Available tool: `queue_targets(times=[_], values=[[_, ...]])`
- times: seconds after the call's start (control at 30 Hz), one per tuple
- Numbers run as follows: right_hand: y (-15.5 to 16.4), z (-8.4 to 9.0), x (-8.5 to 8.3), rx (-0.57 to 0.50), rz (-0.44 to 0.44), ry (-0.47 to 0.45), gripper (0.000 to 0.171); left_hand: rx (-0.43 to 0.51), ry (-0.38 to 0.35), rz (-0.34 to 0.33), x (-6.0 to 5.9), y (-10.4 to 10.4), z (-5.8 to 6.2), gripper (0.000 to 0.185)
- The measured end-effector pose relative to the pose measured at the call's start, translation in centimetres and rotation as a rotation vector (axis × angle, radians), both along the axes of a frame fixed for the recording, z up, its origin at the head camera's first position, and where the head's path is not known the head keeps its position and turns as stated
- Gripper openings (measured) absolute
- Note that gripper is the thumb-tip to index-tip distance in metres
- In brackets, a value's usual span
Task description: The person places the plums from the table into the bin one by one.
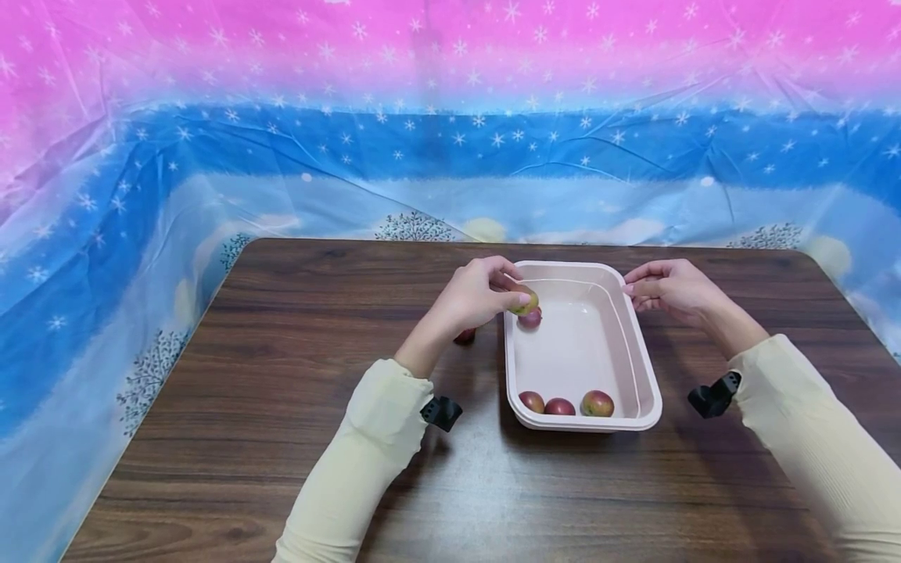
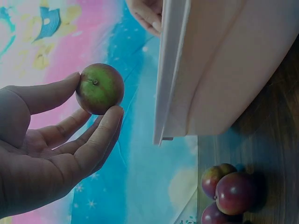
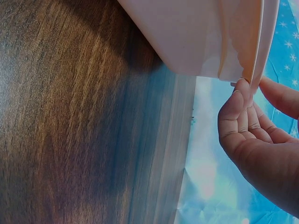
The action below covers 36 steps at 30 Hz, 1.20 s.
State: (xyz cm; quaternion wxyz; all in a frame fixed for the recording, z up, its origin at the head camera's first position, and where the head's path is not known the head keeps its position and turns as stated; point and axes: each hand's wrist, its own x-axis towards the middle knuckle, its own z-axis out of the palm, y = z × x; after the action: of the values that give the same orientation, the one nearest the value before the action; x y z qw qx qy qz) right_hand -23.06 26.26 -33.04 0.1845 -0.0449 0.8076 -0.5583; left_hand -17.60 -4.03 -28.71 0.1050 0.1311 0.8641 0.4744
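L hand (image 1: 473, 299) pinches a green-red fruit (image 1: 524, 301) over the pink tub's (image 1: 637, 367) far left rim. R hand (image 1: 669, 288) pinches the far right rim. Tub sits mid bench (image 1: 281, 391). 4 fruits inside (image 1: 559, 406); approx 3 left outside (image 2: 229, 193) by the tub.

Dark brown wood-grain table (image 1: 281, 438), rounded far corners, fills the near half of the scene. Plastic backdrop cloth (image 1: 450, 156) hangs behind the far edge and drapes down the left and right sides. It is pink at the top and blue below, with white snowflakes. Small tree prints (image 1: 414, 227) run along the pale lower band.
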Motion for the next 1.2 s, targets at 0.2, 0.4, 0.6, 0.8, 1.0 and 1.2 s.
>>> queue_targets(times=[0.2,0.4,0.6,0.8,1.0,1.2], values=[[0.0,0.1,0.1,0.005,-0.004,-0.001,0.037,-0.026,0.0,-0.026,0.1,0.7,-0.3,0.029],[0.0,0.2,0.0,0.005,-0.003,-0.011,0.038,-0.031,0.008,-0.042,0.0,0.8,-0.3,0.03],[0.1,0.1,-0.1,0.007,0.008,-0.024,0.04,-0.034,0.031,-0.036,-0.1,0.5,-0.2,0.039],[0.0,0.2,0.0,0.007,0.0,-0.024,0.038,-0.032,0.035,-0.025,-0.1,0.0,-0.2,0.04],[-0.1,0.1,0.0,0.002,-0.002,-0.004,0.034,-0.03,0.039,-0.024,-0.3,-0.4,-0.1,0.04],[0.0,0.1,0.1,0.019,-0.004,-0.005,0.036,-0.035,0.042,-0.018,-0.4,-1.0,-0.3,0.042]])
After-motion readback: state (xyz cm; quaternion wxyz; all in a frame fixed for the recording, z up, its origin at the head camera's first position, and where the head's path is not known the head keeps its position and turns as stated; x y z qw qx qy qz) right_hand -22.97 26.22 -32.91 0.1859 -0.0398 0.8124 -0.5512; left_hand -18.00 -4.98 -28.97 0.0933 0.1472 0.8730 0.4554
